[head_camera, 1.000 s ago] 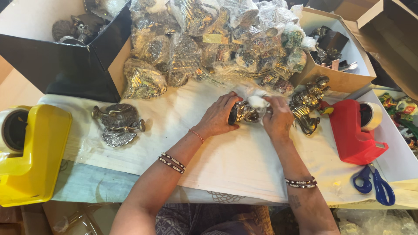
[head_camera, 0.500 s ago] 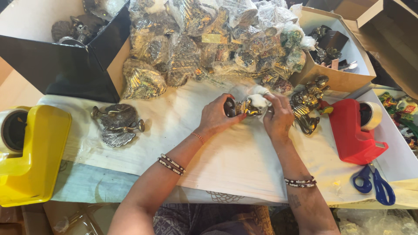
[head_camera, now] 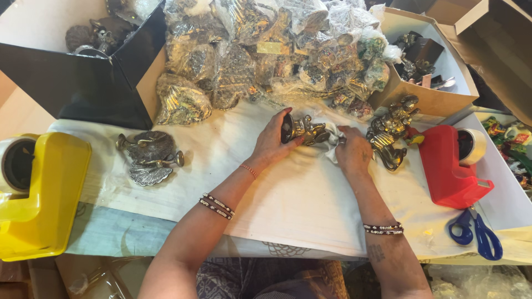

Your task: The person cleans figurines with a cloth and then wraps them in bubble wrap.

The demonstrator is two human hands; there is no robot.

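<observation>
Your left hand (head_camera: 274, 141) holds a small brass figurine (head_camera: 306, 130) by its round base, fingers curled around the end of it, and the piece lies on its side a little above the white cloth (head_camera: 277, 205) that covers the tabletop. Your right hand (head_camera: 352, 152) is at the other end of the figurine, fingers bent and pressing on a piece of white wrapping (head_camera: 332, 138) there — I cannot tell for sure whether it grips the wrapping or only pushes it against the metal.

Taking the figurine as the landmark: just to its right, close to your right hand, lies a group of unwrapped brass pieces (head_camera: 390, 130). Further right of it stands a red tape dispenser (head_camera: 451, 166), and below that dispenser are blue scissors (head_camera: 476, 235). Behind the figurine, a large heap of brass items in clear plastic bags (head_camera: 266, 55) spreads across the cloth. To the far right behind it is an open cardboard box (head_camera: 426, 99) with dark metal parts inside. Left of the figurine, well apart, a dull grey metal ornament (head_camera: 147, 158) rests flat on the cloth — and further left sits a yellow tape dispenser (head_camera: 41, 194). Behind the ornament is a black box (head_camera: 72, 86).
</observation>
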